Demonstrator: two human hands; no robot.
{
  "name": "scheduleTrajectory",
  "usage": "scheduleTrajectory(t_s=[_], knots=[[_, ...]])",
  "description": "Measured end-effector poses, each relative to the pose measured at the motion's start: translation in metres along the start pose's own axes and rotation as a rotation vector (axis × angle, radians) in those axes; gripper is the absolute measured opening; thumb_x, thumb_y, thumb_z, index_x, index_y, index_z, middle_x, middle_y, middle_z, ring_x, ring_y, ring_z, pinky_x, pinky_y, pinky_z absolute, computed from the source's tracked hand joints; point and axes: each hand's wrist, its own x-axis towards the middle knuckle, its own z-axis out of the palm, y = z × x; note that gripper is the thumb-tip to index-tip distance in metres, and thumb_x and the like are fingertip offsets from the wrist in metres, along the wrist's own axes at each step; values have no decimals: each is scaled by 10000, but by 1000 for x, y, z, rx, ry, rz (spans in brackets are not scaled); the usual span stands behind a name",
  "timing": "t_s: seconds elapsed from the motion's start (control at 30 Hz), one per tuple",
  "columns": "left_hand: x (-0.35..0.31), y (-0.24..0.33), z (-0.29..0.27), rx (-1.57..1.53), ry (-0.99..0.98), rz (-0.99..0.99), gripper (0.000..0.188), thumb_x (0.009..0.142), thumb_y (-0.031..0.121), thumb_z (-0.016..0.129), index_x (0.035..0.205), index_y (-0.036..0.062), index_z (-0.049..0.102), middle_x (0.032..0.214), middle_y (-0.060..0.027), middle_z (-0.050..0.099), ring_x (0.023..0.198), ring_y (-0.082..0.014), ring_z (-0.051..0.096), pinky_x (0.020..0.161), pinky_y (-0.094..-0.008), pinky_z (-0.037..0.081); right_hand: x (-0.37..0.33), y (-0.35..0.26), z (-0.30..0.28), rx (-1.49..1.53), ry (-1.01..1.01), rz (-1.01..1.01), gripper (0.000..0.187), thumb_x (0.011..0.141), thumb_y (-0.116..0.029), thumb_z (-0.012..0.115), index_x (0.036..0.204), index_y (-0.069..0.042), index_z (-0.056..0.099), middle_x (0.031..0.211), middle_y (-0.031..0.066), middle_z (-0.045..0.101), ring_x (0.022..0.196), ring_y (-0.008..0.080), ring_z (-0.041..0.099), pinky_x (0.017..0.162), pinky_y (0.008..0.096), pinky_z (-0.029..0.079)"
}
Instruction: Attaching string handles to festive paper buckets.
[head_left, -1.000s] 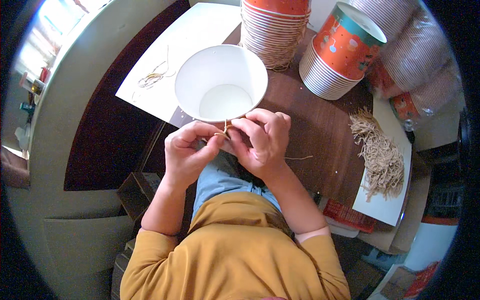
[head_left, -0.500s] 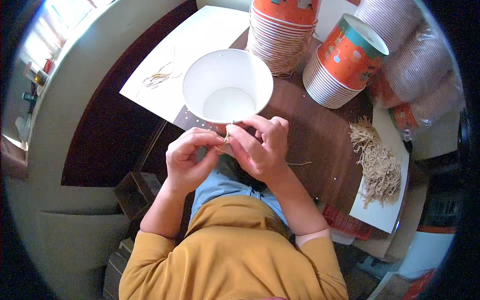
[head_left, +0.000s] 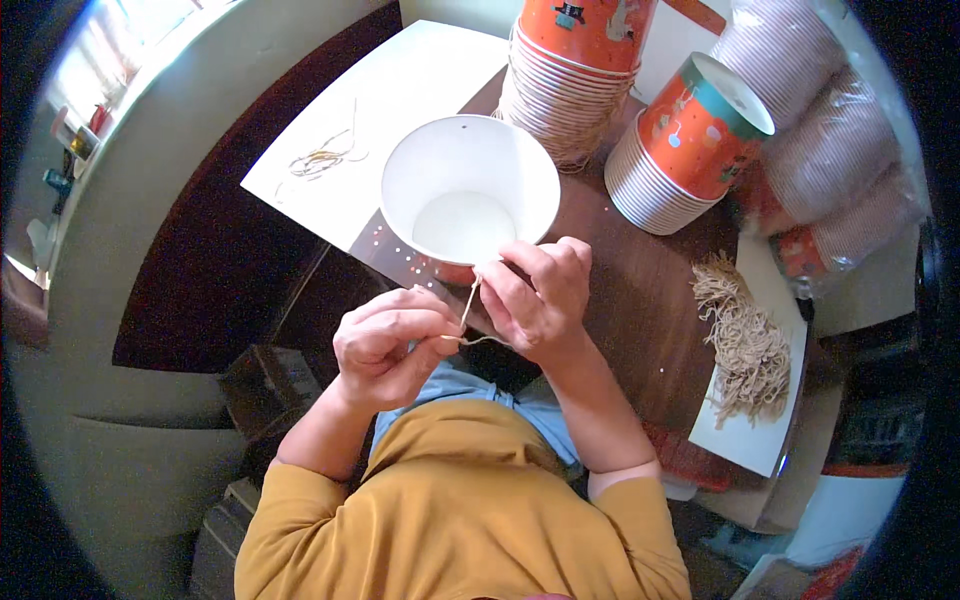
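Observation:
A white-lined paper bucket [head_left: 418, 170] stands open end up at the table's near edge, its orange outside just showing below the rim. A thin beige cord [head_left: 470, 306] runs from the near rim down toward me. My left hand [head_left: 395, 345] pinches it between thumb and forefinger, a little below and left of the rim. Close against the near right rim, my right hand [head_left: 540, 300] has its fingers closed on the cord by the bucket. Part of the cord loops between both hands; the right fingertips partly hide where it meets the bucket.
Nested orange buckets stand in a tall stack [head_left: 575, 75] behind and a shorter stack [head_left: 690, 145] to the right. Wrapped stacks [head_left: 830, 140] fill the far right. A bundle of cords [head_left: 745, 345] lies on white board at right; loose cord pieces [head_left: 318, 162] lie on a white sheet.
My left hand has drawn down and away from the rim, stretching the cord between my hands. My right hand stays by the rim. The view has shifted slightly.

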Motion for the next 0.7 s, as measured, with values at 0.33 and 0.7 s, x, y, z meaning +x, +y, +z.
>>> scheduleTrajectory(t_s=[0.33, 0.7], knots=[[-8, 3, 23, -1101, -7, -570, 152, 947, 47, 497, 1098, 41, 483, 1272, -199, 495, 1028, -307, 618, 867, -379, 510, 7, 38, -42, 35, -107, -82, 202, 686, -67, 668, 883, -98, 641, 905, 40, 618, 716, 189, 562, 694, 363, 402], [40, 47, -28, -428, -727, -891, 270, 950, 242, 569, 992, -6, 668, 775, -17, 647, 674, -73, 589, 582, -218, 476, -5, 110, -136, 360, -361, 587, 142, 710, 27, 703, 826, -41, 659, 1004, 83, 636, 949, 216, 607, 834, 308, 479]])
